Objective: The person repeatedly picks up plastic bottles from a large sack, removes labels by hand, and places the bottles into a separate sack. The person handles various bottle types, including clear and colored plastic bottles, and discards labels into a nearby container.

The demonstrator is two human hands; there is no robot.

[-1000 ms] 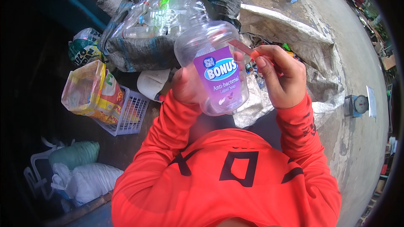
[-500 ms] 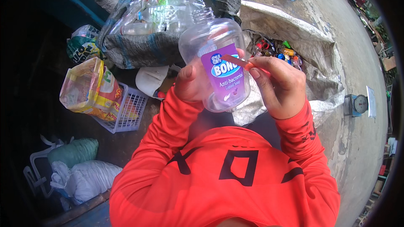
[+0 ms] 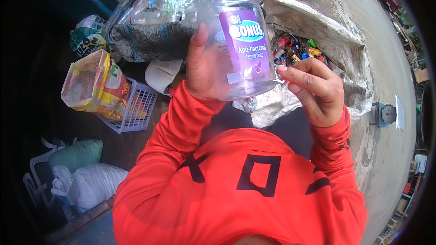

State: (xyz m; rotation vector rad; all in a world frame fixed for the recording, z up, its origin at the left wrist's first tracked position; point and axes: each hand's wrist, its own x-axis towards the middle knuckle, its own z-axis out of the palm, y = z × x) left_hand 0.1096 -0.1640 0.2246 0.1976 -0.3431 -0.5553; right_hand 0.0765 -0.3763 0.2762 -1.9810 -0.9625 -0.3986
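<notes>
A clear plastic liquid soap bottle (image 3: pixel 213 18) with a purple label (image 3: pixel 247 47) is up in front of my chest, its open neck pointing away from me. My left hand (image 3: pixel 200 66) grips it from the left side, thumb up along the wall and the other fingers hidden behind. Between the thumb and fingers of my right hand (image 3: pixel 318 88) is a small knife, its red handle mostly covered. The thin blade (image 3: pixel 272 82) lies by the bottle's lower right edge; whether it touches the plastic I cannot tell.
Beyond the bottle, a dark woven sack (image 3: pixel 154 41) holds several clear bottles. A pale sack (image 3: pixel 318 13) carries coloured caps (image 3: pixel 299 50). To my left are a purple basket (image 3: pixel 138 109), a yellow plastic container (image 3: pixel 86 81) and white bags (image 3: pixel 97 183). A dial scale (image 3: pixel 386 114) stands right.
The bottle has tipped more upright in view, showing its label straighter. My right hand has moved from across the label down to the bottle's lower right edge with the knife.
</notes>
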